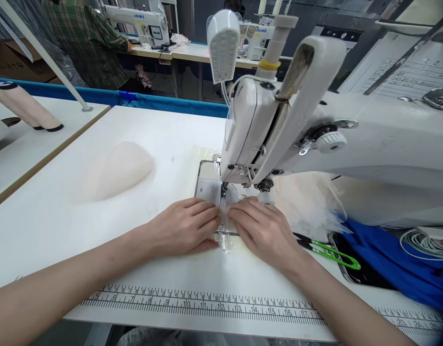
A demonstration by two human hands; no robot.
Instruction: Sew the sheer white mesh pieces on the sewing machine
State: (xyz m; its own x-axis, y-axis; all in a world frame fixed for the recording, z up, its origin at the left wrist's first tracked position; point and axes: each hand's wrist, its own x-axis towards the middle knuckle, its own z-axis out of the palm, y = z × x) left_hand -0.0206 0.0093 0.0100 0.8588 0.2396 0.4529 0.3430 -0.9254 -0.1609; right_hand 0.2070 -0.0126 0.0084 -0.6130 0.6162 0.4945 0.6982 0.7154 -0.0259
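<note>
Flanking a narrow gap in the head view, the left hand (pixel 187 223) and right hand (pixel 262 226) that I guide from afar lie palm down on the white bench (pixel 170 129), just on the near side of a sewing machine's presser foot (pixel 224 191). Between them shows a clear, shiny strip (pixel 224 244), its long axis running near to far, in line with the foot. It lies right of the left fingertips and left of the right ones; neither hand looks clearly nearer. Fingers are bent, but I cannot tell whether either grip pinches anything or merely presses down. Sheer, pale fabric (pixel 304 197) spreads to the right, beyond the right hand; a pale, rounded piece (pixel 123 168) lies far left, well apart from both.
</note>
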